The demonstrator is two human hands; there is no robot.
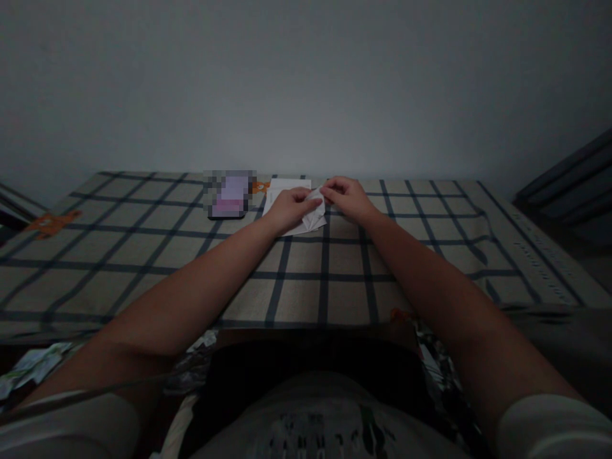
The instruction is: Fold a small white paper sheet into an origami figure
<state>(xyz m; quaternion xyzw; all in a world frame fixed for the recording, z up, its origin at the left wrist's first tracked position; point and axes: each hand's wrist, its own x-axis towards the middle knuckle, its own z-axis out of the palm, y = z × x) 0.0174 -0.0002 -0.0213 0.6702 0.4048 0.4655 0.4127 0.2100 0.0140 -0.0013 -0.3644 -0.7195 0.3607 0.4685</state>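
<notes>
A small folded piece of white paper (313, 218) with creases is between my hands, near the far side of the table. My left hand (291, 209) grips it from the left, thumb pressed on its face. From the right, my right hand (347, 195) pinches the paper's upper corner between thumb and fingertips. White sheets (289, 185) lie flat on the cloth beneath and behind my left hand, partly covered by it. Whether the folded piece touches these sheets, I cannot tell.
A phone (231, 195), its screen blurred out, lies left of the sheets. The checked tablecloth (301, 290) covers the table, with orange bear figures at its left. Behind stands a plain wall (306, 83). Dark slatted furniture (574, 172) is at the right.
</notes>
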